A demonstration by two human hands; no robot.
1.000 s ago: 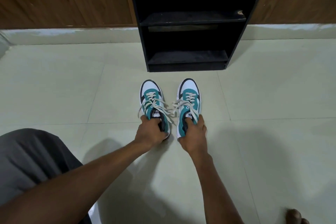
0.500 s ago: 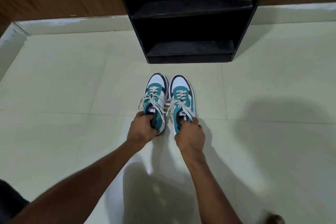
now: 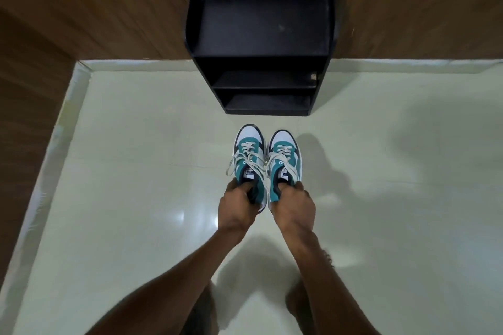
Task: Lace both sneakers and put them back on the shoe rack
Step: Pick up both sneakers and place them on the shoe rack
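Observation:
Two teal, white and black sneakers with cream laces are held side by side above the floor, toes pointing at the rack. My left hand (image 3: 239,207) grips the heel opening of the left sneaker (image 3: 249,155). My right hand (image 3: 292,208) grips the heel opening of the right sneaker (image 3: 284,156). Their shadows fall on the tiles to the right, so both shoes are off the ground. The black shoe rack (image 3: 261,43) stands just ahead against the wall, seen from above, its top and two lower shelves bare.
Pale glossy floor tiles (image 3: 136,171) spread around. Wooden wall panels (image 3: 109,3) run behind the rack and along the left side, with a light skirting at their foot. My feet show at the bottom of the view.
The sneakers were brought together and lifted off the floor in both hands. My viewpoint rose, so the rack is now seen from above.

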